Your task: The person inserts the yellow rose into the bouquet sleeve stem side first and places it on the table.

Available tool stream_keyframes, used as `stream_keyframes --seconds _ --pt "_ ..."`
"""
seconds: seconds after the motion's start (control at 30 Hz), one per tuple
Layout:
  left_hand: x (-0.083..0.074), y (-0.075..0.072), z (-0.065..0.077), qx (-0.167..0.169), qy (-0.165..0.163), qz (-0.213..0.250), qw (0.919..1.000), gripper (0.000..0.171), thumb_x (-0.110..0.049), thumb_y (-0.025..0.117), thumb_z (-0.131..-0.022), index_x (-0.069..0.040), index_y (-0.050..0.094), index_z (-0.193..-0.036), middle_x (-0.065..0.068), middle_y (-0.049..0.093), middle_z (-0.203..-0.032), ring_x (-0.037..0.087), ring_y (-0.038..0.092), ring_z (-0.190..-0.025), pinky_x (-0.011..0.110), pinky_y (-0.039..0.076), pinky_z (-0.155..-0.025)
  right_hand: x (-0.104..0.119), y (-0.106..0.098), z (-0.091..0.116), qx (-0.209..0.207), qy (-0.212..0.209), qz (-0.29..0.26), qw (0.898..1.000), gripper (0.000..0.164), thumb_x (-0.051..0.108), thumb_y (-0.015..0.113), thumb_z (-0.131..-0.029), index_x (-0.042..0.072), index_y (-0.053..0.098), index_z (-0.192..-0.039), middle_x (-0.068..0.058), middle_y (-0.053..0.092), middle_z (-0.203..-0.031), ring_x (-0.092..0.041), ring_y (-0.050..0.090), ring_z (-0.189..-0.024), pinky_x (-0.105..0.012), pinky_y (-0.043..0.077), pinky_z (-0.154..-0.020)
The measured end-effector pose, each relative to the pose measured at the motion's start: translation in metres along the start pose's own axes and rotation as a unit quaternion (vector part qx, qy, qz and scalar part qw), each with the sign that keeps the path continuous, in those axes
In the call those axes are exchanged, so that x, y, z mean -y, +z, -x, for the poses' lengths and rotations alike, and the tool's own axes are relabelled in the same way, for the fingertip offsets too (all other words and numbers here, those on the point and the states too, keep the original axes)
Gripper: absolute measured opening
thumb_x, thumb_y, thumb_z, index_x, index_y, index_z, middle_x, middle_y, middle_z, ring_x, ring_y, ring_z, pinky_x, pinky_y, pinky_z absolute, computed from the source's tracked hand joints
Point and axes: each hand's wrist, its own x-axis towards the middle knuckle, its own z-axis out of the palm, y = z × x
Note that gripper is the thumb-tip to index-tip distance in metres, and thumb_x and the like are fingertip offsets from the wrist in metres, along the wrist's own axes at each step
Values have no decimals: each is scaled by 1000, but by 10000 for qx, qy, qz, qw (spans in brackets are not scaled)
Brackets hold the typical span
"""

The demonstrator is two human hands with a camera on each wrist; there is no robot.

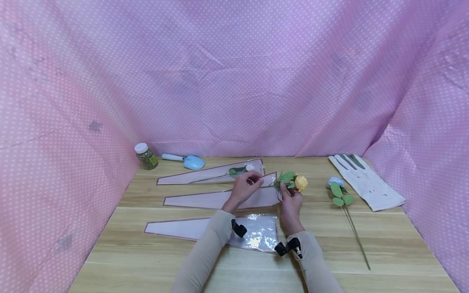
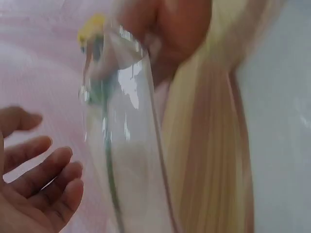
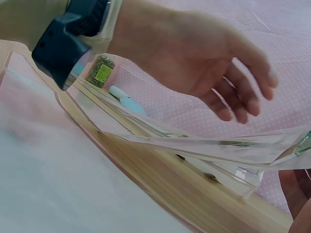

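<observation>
A yellow rose (image 1: pixel 301 183) with green leaves lies with its stem inside a clear, pink-edged flower sleeve (image 1: pixel 205 200); its bloom sticks out past the wide end. My right hand (image 1: pixel 292 207) grips the rose below the bloom, at the sleeve's mouth. In the left wrist view the green stem (image 2: pixel 110 170) runs down within the transparent film. Over the sleeve hovers my left hand (image 1: pixel 243 190), its fingers loosely bent and apart from the film in the right wrist view, holding nothing. Part of the right hand (image 3: pixel 297 194) is cut off there.
Behind lies another sleeve (image 1: pixel 176 179) with a white rose (image 1: pixel 250 167). A third sleeve (image 1: pixel 176 228) lies in front. To the right are a blue rose (image 1: pixel 335 182) and a white glove (image 1: pixel 370 187). A jar (image 1: pixel 147 158) and a blue trowel (image 1: pixel 193 162) stand back left.
</observation>
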Motion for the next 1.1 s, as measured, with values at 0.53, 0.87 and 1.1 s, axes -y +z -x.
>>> stream_keyframes --seconds 0.53,0.87,1.1 --pt "17 16 8 1589 459 -3948 9038 121 -32 83 -67 -13 10 -161 11 36 -154 25 32 -147 47 20 -126 1 -6 -6 39 70 -335 9994 47 28 73 -90 7 58 -130 13 67 -105 -2 63 -103 -16 53 -92" --pt "17 17 6 1579 403 -3935 9048 119 -28 84 -66 -10 14 -161 12 41 -147 26 39 -138 43 25 -125 2 -10 -10 381 147 -293 9987 43 25 72 -91 11 56 -129 11 63 -114 -3 58 -113 -16 45 -103" --pt "16 14 7 1615 419 -3798 9099 117 -26 83 -67 -11 14 -161 12 40 -145 26 40 -134 40 31 -120 2 -10 -10 737 191 -7 9971 37 17 71 -92 7 58 -126 16 68 -104 -1 61 -105 -14 49 -94"
